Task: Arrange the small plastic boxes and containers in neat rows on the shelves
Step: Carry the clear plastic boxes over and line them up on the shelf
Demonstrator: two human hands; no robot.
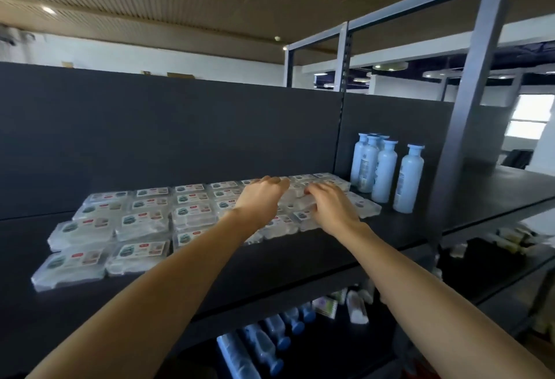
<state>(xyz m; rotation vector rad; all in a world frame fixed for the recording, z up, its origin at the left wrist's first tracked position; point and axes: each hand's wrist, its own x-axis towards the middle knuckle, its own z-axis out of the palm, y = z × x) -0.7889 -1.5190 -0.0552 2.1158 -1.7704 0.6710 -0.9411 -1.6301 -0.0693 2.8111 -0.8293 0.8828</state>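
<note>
Several small clear plastic boxes [141, 224] with printed labels lie in rows on the black top shelf [300, 258], from its left part to near the pale blue bottles. My left hand [261, 198] reaches over the rows, fingers curled down on boxes near the back right of the group. My right hand [332, 207] lies beside it, fingers spread and pressing on a clear box [365, 207] cluster at the right end. Whether either hand grips a box is hidden by the hands themselves.
Several pale blue bottles [384, 171] stand upright to the right of the boxes, by a grey upright post [468, 108]. A dark back panel [180, 138] closes the shelf behind. Lower shelves hold clear bottles with blue caps [270, 345] and other packets.
</note>
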